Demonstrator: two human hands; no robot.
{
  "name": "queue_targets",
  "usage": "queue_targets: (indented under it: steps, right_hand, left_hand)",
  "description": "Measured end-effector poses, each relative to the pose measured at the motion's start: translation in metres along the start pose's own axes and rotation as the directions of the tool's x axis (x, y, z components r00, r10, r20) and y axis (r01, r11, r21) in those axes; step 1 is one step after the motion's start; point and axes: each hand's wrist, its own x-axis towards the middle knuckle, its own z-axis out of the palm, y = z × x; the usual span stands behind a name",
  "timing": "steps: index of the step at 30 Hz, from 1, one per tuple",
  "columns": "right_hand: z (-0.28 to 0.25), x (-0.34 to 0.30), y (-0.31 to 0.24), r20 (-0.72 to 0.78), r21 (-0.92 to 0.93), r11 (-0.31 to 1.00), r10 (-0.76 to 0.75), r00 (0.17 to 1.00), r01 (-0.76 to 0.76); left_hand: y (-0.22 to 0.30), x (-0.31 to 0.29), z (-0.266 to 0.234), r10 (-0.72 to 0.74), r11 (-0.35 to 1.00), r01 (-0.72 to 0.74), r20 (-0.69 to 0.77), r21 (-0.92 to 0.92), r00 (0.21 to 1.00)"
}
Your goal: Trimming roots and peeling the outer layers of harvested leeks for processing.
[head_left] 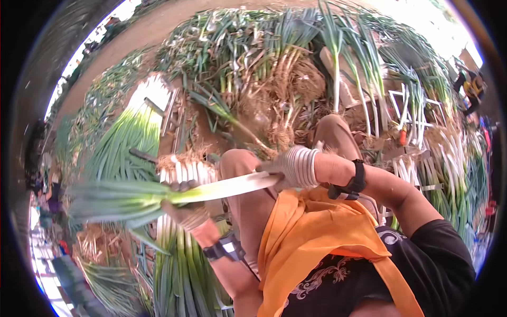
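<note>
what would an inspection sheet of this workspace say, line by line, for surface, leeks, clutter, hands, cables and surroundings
Surface: brown ground, largely covered by leeks
Leeks: held leek crosswise, leaves leftward, white end rightward; leek bundle at upper left
Clutter: pile of leeks with dirty roots ahead
Hands: both gloved; left hand grips where leaves fan out, right hand holds the white end
Cables: nothing seen
Surroundings: orange cloth on lap; rim too blurred to detail
</note>
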Motion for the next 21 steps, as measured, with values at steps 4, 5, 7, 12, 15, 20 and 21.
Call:
queue_targets:
  steps: [4,5,7,12,15,20,21]
  right_hand:
    - [0.012,-0.016,0.025,-0.594,-0.554,0.832,-0.413,0.69,0.022]
    - [0.019,-0.012,0.027,-0.587,-0.49,0.872,-0.332,0.739,0.002]
    - [0.028,0.001,0.024,-0.536,-0.352,0.935,-0.168,0.827,-0.038]
    - [0.032,0.0,0.051,-0.477,-0.417,0.872,0.029,0.879,-0.255]
    - [0.053,0.0,0.119,-0.719,-0.511,0.782,-0.163,0.675,-0.356]
    - [0.054,-0.025,0.156,-0.668,-0.561,0.737,-0.135,0.732,-0.377]
    - [0.054,-0.027,0.159,-0.648,-0.565,0.738,-0.121,0.752,-0.368]
  left_hand:
    - [0.006,0.002,0.024,0.087,0.994,-0.064,0.3,-0.084,0.95]
    - [0.005,-0.002,0.025,0.104,0.988,-0.069,0.27,-0.138,0.957]
    - [0.004,-0.013,0.036,0.159,0.987,-0.136,0.381,-0.087,0.911]
    - [-0.01,-0.048,0.034,-0.13,0.977,0.093,0.191,0.191,0.973]
    - [-0.015,-0.064,0.007,-0.468,0.633,0.206,0.157,0.747,0.87]
    - [0.005,-0.108,0.022,-0.751,0.11,0.602,-0.33,0.791,0.572]
    - [0.007,-0.107,0.03,-0.697,0.138,0.518,-0.289,0.844,0.657]
